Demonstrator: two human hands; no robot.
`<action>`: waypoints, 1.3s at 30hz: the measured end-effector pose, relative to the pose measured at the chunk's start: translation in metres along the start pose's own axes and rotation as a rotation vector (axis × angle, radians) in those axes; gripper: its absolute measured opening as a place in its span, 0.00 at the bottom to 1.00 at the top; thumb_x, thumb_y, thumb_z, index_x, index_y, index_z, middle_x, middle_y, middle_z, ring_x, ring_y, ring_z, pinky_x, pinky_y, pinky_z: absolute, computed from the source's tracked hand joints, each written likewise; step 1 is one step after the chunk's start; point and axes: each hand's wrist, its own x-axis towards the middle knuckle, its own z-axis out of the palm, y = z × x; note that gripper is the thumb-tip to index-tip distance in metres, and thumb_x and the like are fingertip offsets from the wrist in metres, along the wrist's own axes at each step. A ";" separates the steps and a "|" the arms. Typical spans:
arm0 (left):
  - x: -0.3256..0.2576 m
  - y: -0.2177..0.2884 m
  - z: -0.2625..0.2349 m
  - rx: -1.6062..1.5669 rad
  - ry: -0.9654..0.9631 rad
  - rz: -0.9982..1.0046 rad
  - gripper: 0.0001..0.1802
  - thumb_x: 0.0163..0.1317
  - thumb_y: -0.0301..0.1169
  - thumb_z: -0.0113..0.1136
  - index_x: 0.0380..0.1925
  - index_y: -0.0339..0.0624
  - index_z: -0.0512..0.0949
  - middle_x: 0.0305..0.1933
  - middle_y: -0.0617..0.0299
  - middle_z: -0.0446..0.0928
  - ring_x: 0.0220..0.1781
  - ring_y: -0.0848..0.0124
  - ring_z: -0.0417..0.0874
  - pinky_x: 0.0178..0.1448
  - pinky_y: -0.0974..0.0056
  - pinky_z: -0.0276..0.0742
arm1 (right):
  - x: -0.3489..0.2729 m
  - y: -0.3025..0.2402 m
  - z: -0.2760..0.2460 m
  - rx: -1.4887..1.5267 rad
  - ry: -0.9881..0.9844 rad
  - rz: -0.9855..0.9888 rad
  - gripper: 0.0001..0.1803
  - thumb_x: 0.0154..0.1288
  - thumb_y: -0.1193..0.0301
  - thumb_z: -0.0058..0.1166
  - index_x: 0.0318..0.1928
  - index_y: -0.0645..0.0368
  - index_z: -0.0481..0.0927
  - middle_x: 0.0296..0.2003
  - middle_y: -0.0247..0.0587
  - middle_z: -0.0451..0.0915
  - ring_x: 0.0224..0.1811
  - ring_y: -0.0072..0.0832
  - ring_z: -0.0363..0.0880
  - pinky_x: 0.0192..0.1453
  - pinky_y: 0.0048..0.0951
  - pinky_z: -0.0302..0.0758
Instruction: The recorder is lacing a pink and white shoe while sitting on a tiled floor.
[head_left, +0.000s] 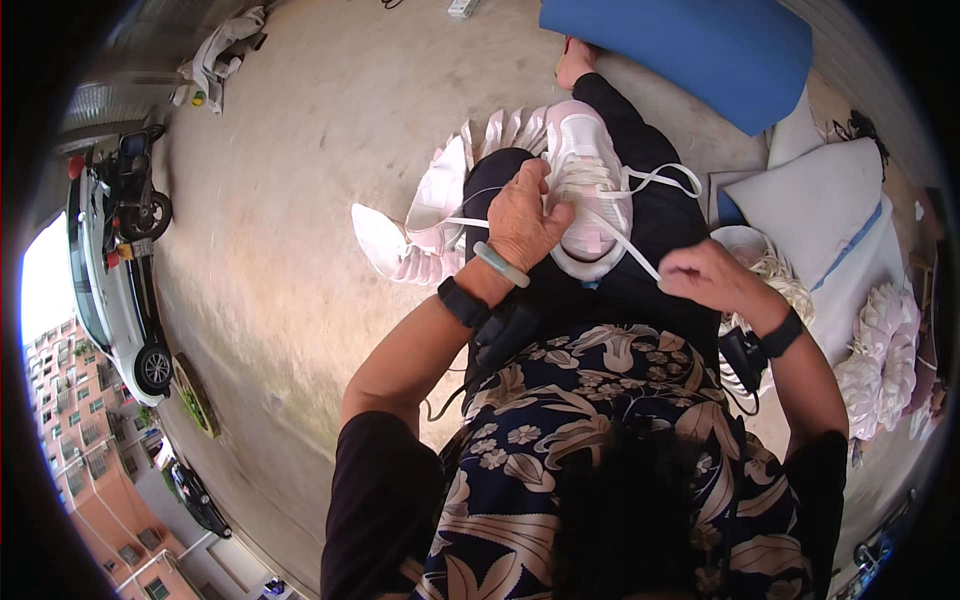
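- White lace runs taut between both hands; the right hand pinches its end between thumb and curled fingers, at about four o'clock from the shoe.
- Left hand lies on the shoe's near side, fingers bent and pressed together over the laces; a second strand leads out past it toward nine o'clock.
- Pale pink-and-white sneaker rests on the person's lap, on the black trouser leg, toe pointing to twelve o'clock, with a loose lace loop at its three o'clock side.
- At nine o'clock of the shoe, more pale shoes stand in a row on the ground, one white sole lying flat beside them.
- White bowl-like tub, at three o'clock of the right hand, holds a bundle of whitish cords.
- Farther right lie white cushions and a heap of white shoe parts; a blue mat sits at one o'clock.
- Bare concrete floor spreads left, toward a parked white car at nine o'clock.
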 end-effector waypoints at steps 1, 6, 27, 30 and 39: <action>0.000 0.005 0.000 0.095 0.073 0.142 0.20 0.43 0.28 0.61 0.39 0.39 0.69 0.31 0.54 0.76 0.30 0.61 0.78 0.36 0.63 0.74 | 0.009 0.003 0.003 -0.005 0.066 -0.031 0.09 0.58 0.69 0.52 0.28 0.64 0.75 0.17 0.36 0.73 0.21 0.21 0.74 0.25 0.24 0.68; 0.003 0.026 0.017 0.135 0.044 0.429 0.07 0.40 0.27 0.61 0.24 0.44 0.79 0.41 0.60 0.75 0.48 0.58 0.71 0.50 0.54 0.63 | 0.051 0.018 0.028 -0.024 0.417 -0.041 0.10 0.54 0.71 0.55 0.32 0.61 0.69 0.19 0.42 0.74 0.22 0.32 0.76 0.26 0.31 0.69; 0.014 0.040 0.043 0.450 -0.019 0.293 0.10 0.37 0.32 0.61 0.25 0.49 0.81 0.51 0.59 0.73 0.55 0.57 0.68 0.56 0.49 0.60 | 0.070 0.020 0.035 -0.505 0.617 -0.070 0.09 0.47 0.72 0.49 0.30 0.64 0.69 0.28 0.53 0.75 0.30 0.47 0.76 0.34 0.41 0.75; 0.016 0.037 0.051 0.434 0.016 0.350 0.10 0.37 0.32 0.61 0.25 0.49 0.81 0.51 0.59 0.72 0.55 0.56 0.67 0.57 0.48 0.59 | 0.070 0.024 0.032 -0.426 0.590 -0.076 0.09 0.47 0.73 0.48 0.30 0.64 0.69 0.28 0.53 0.74 0.31 0.48 0.75 0.36 0.43 0.74; 0.018 0.042 0.061 0.397 -0.018 0.256 0.08 0.38 0.25 0.58 0.24 0.44 0.79 0.53 0.58 0.69 0.58 0.55 0.64 0.57 0.44 0.56 | 0.065 0.023 0.029 -0.195 0.615 -0.079 0.10 0.46 0.73 0.51 0.30 0.63 0.68 0.28 0.50 0.73 0.35 0.48 0.74 0.38 0.41 0.71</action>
